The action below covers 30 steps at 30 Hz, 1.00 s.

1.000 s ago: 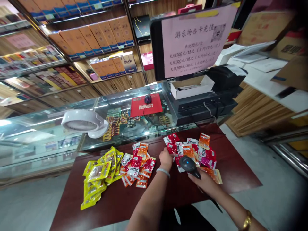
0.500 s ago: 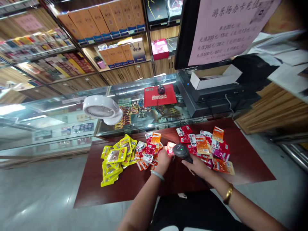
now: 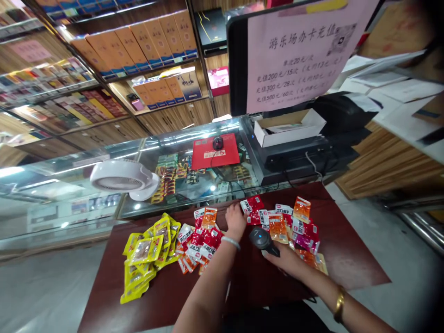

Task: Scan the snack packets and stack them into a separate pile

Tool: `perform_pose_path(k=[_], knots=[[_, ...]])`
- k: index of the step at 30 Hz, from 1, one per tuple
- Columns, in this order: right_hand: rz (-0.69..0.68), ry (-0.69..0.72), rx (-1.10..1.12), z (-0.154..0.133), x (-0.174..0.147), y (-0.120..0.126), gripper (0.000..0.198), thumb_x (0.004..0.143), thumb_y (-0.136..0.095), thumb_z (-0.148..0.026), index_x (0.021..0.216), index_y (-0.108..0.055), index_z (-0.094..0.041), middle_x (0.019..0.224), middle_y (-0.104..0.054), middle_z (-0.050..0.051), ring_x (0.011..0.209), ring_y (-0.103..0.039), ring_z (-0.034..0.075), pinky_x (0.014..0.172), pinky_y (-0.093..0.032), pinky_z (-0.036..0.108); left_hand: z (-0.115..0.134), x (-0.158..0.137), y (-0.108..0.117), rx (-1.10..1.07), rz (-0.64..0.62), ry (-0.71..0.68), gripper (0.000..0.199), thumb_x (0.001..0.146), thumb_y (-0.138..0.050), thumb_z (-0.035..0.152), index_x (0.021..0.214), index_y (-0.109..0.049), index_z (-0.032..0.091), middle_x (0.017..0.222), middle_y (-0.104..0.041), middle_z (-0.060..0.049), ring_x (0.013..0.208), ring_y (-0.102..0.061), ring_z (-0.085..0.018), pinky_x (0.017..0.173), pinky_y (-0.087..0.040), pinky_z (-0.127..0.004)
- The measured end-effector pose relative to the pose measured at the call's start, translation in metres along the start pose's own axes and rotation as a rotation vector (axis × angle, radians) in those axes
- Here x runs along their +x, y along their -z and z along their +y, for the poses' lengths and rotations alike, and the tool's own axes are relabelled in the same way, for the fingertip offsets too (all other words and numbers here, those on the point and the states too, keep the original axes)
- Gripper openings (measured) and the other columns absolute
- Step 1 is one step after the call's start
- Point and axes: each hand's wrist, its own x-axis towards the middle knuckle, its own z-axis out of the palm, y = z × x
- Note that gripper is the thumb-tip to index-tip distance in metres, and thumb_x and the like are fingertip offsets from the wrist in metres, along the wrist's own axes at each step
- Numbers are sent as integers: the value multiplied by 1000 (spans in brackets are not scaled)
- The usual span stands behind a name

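My left hand (image 3: 236, 222) is stretched forward over the dark red tabletop (image 3: 138, 305), fingers apart, at the left edge of a red snack packet (image 3: 254, 203). Whether its fingertips touch that packet is hard to make out. A black handheld barcode scanner (image 3: 262, 239), with a small blue light on top, is gripped in my right hand (image 3: 286, 259). To the right lie loose red and orange snack packets, among them an orange packet (image 3: 278, 228). Left of my left hand is another heap of red and orange packets (image 3: 199, 243). Yellow snack packets (image 3: 149, 249) are piled farther left.
Behind the tabletop runs a glass display counter (image 3: 180, 203) with a white fan (image 3: 125, 178), a red mat (image 3: 225, 159) and a computer mouse (image 3: 218, 143). A monitor back with a pink paper notice (image 3: 294, 60) stands at right, near an open white box (image 3: 291, 129).
My left hand has left the packet it held under the scanner and moved forward. One more red packet shows on the left heap. The scanner light went from green to blue.
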Motion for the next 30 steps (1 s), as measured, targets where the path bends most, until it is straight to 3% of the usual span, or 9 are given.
perform_pose_path(k=[4,8,12,15,20,22,27,30], knots=[[25,-37,-2,12,4,24,42,75,-63,-44,104,-68,-15,104,-75,14,96,-68,33,86,-51,43,36,33,-23,42,-38,170,64,74,-70,50,124,-53,13,128,-55,-20,119,-49,-34,95,-38,-41],[54,-61,12,14,9,39,46,74,-64,-47,106,-67,-14,103,-75,14,95,-68,34,86,-51,44,37,34,-27,29,-82,190,53,73,-73,43,113,-54,14,117,-61,-18,115,-54,-32,92,-39,-37],[56,-50,38,8,17,43,45,76,-63,-47,107,-67,-14,101,-75,12,95,-68,32,85,-52,42,12,10,-21,-192,-210,207,43,76,-73,36,109,-52,17,100,-69,-11,93,-65,-23,77,-41,-28],[53,-23,49,1,21,37,44,77,-63,-47,109,-67,-16,102,-75,10,96,-68,30,86,-52,40,-12,-16,-16,-340,-202,243,41,74,-75,33,104,-51,19,95,-70,-7,84,-66,-19,69,-40,-24],[14,-15,42,-15,23,16,39,81,-59,-50,101,-67,-17,68,-72,4,65,-68,25,62,-54,35,-42,-47,-6,-433,-177,294,45,71,-77,30,106,-51,19,90,-69,-5,80,-64,-18,67,-41,-24],[-5,4,39,-22,22,9,37,81,-61,-50,99,-67,-17,70,-72,4,66,-68,25,62,-54,34,-54,-56,3,-421,-174,308,48,70,-77,29,108,-51,18,94,-68,-6,83,-64,-19,69,-42,-24],[-95,102,16,-20,15,-5,42,80,-65,-44,110,-66,-16,103,-74,10,94,-68,30,84,-52,40,-98,-89,43,-224,-221,417,47,75,-71,36,113,-52,17,95,-69,-9,88,-65,-25,76,-45,-32],[-140,77,8,-9,7,-8,39,80,-64,-42,109,-67,-16,102,-74,10,93,-68,31,85,-52,42,-112,-99,65,103,35,381,55,78,-67,40,125,-50,18,120,-62,-16,115,-54,-34,94,-40,-43]])
